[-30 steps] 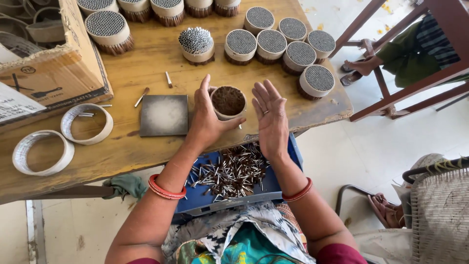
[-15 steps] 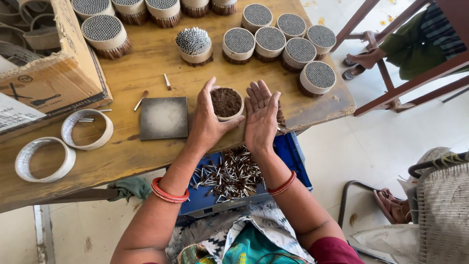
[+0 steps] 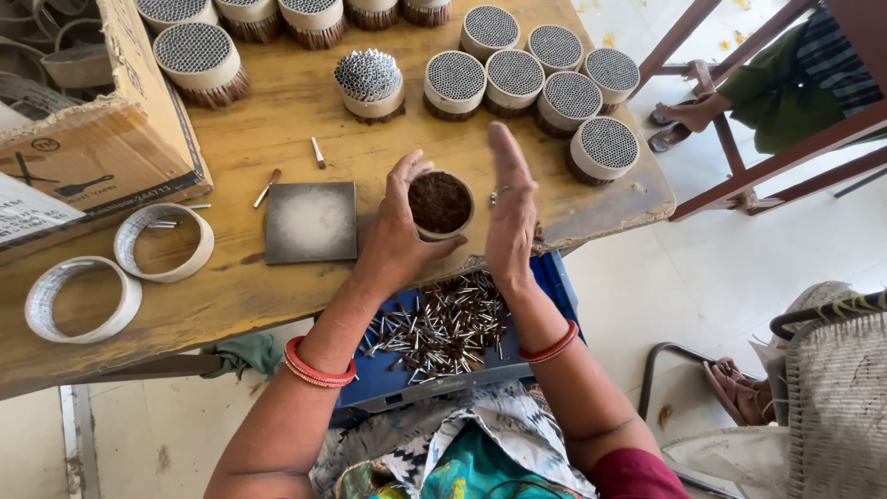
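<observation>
My left hand (image 3: pixel 399 233) grips a round paper-banded bundle (image 3: pixel 441 204) of small tubes, its dark brown top facing up, held at the table's near edge. Right beside the bundle my right hand (image 3: pixel 511 214) stands edge-on with flat, straight fingers, holding nothing. Below both hands a blue tray (image 3: pixel 540 351) on my lap carries several loose small tubes (image 3: pixel 442 323). A dark square plate (image 3: pixel 311 222) lies on the wooden table (image 3: pixel 277 120) left of my left hand.
Several finished banded bundles (image 3: pixel 554 74) stand in rows at the table's back. Two empty paper rings (image 3: pixel 164 242) lie at left next to a cardboard box (image 3: pixel 88 157). Loose sticks (image 3: pixel 317 152) lie mid-table. Another person's foot (image 3: pixel 688 113) rests by a red chair frame (image 3: pixel 739 166).
My right hand turned from palm-up beside the bundle to standing on edge with fingers straight. The left hand kept its hold on the bundle.
</observation>
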